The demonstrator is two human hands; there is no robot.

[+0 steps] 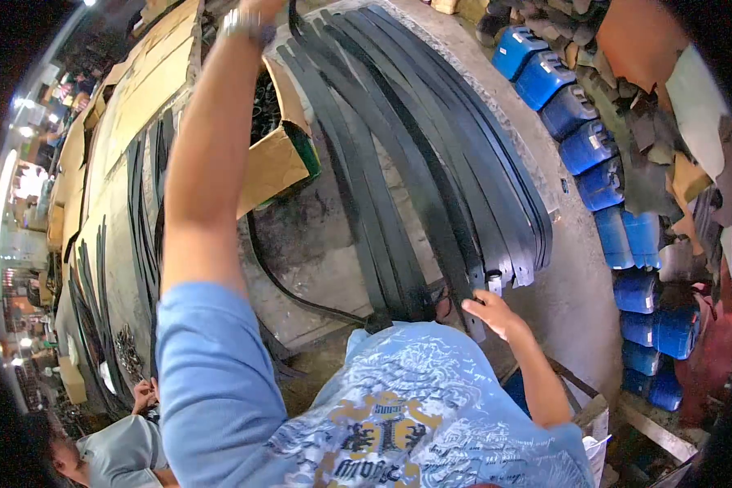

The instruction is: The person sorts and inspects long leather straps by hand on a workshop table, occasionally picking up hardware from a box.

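Long black straps (366,175), which look like leather, lie side by side in a wide bundle over a grey table. My left arm stretches away to the top edge, and my left hand (260,6) is blurred and partly cut off there, its fingers hidden. Close beside it, a black strap (295,20) rises out of view. At the near end of the bundle my right hand (500,315) is closed, thumb and fingers at the end of a black strap (457,272). Pale, holed strap ends (504,272) show just beyond it.
An open cardboard box (281,171) with dark contents stands left of the bundle. More black straps (142,211) hang further left, near another person (122,451) at work. Blue plastic jerrycans (565,110) line the right side, beside piled leather pieces (659,122).
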